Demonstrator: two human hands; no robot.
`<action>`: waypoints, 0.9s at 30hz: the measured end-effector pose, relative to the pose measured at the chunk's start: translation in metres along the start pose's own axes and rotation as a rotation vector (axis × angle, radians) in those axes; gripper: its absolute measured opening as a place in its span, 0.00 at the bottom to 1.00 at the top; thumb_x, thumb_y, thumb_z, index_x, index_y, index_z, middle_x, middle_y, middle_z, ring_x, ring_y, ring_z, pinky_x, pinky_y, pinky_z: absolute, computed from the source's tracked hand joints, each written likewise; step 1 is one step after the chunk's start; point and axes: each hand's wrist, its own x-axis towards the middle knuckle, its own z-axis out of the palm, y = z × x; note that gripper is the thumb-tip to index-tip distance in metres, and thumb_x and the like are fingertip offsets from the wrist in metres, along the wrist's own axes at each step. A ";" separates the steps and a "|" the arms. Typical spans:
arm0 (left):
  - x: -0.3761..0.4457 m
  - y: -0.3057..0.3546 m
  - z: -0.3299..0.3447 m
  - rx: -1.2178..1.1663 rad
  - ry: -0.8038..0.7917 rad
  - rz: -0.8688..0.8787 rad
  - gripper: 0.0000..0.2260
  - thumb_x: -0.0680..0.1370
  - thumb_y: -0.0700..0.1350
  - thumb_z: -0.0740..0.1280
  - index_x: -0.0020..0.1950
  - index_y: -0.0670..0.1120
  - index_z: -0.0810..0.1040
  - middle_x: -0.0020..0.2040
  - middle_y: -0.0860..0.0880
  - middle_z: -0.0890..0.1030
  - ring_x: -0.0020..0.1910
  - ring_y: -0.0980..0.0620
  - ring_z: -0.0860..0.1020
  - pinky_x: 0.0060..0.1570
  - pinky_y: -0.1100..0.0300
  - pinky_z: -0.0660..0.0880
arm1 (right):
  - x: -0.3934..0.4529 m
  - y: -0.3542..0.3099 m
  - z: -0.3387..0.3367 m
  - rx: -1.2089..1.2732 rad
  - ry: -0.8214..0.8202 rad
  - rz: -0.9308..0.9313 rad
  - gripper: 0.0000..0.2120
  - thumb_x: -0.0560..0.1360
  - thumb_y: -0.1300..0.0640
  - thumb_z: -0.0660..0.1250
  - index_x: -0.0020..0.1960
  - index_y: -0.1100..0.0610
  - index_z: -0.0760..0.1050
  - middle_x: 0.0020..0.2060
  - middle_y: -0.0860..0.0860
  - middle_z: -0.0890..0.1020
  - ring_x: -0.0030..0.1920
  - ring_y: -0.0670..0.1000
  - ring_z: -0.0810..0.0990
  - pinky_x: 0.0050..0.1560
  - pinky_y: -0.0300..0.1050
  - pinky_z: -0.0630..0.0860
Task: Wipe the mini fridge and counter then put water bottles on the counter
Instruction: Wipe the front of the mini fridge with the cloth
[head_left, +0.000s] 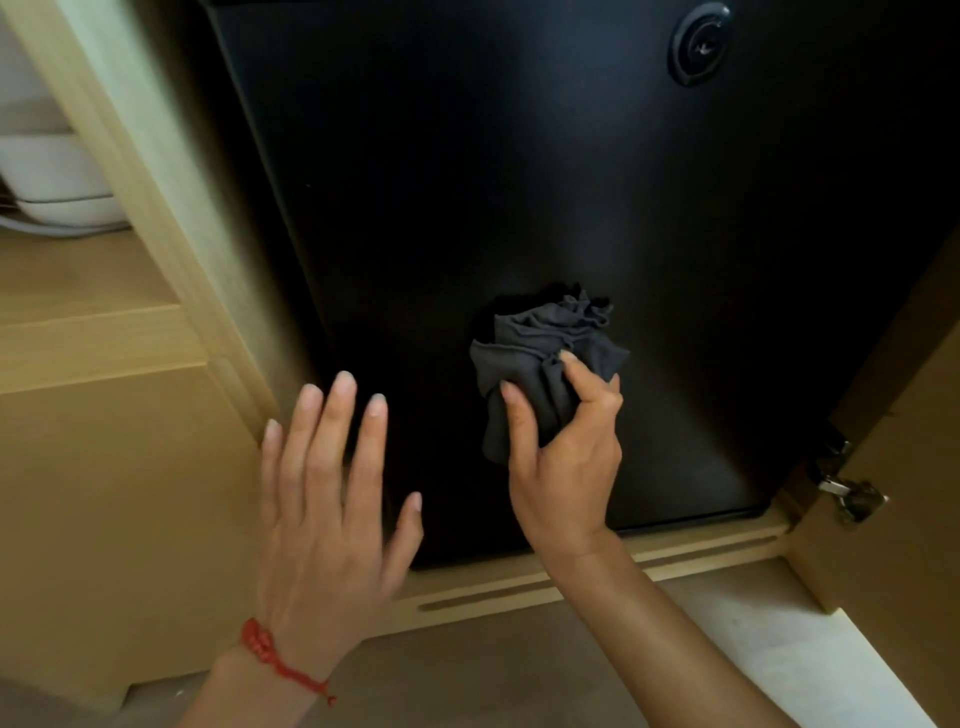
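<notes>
The black mini fridge (519, 171) stands inside a light wooden cabinet, its door closed and filling most of the head view. My right hand (566, 457) grips a crumpled dark grey cloth (545, 358) and presses it against the lower middle of the fridge door. My left hand (327, 493) is flat with fingers spread, held at the lower left corner of the door and holding nothing. A red string bracelet is on my left wrist. No water bottles are in view.
A round lock (701, 44) sits at the door's upper right. The wooden cabinet frame (156, 208) runs along the left, and an open cabinet door with a metal hinge (847, 493) is at right. A white appliance (57, 176) stands on a shelf at far left.
</notes>
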 end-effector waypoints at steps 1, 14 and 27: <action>0.000 -0.005 -0.003 0.008 0.006 -0.011 0.27 0.76 0.50 0.58 0.71 0.38 0.59 0.72 0.38 0.57 0.73 0.40 0.53 0.72 0.45 0.51 | 0.001 -0.005 0.004 -0.003 -0.012 -0.021 0.18 0.72 0.53 0.65 0.56 0.60 0.64 0.44 0.68 0.79 0.44 0.66 0.82 0.64 0.27 0.55; -0.015 -0.007 -0.009 -0.023 -0.070 0.049 0.28 0.75 0.49 0.58 0.72 0.39 0.57 0.73 0.39 0.57 0.74 0.42 0.53 0.74 0.48 0.48 | -0.006 0.032 -0.029 -0.105 -0.034 0.137 0.23 0.71 0.51 0.68 0.58 0.63 0.66 0.50 0.68 0.78 0.56 0.68 0.76 0.48 0.58 0.78; -0.026 0.010 0.009 -0.130 -0.248 0.046 0.28 0.76 0.51 0.56 0.73 0.40 0.56 0.74 0.41 0.56 0.74 0.42 0.53 0.72 0.47 0.50 | -0.047 0.035 -0.010 0.028 0.039 0.375 0.24 0.76 0.49 0.61 0.59 0.70 0.64 0.52 0.72 0.75 0.56 0.65 0.76 0.55 0.44 0.66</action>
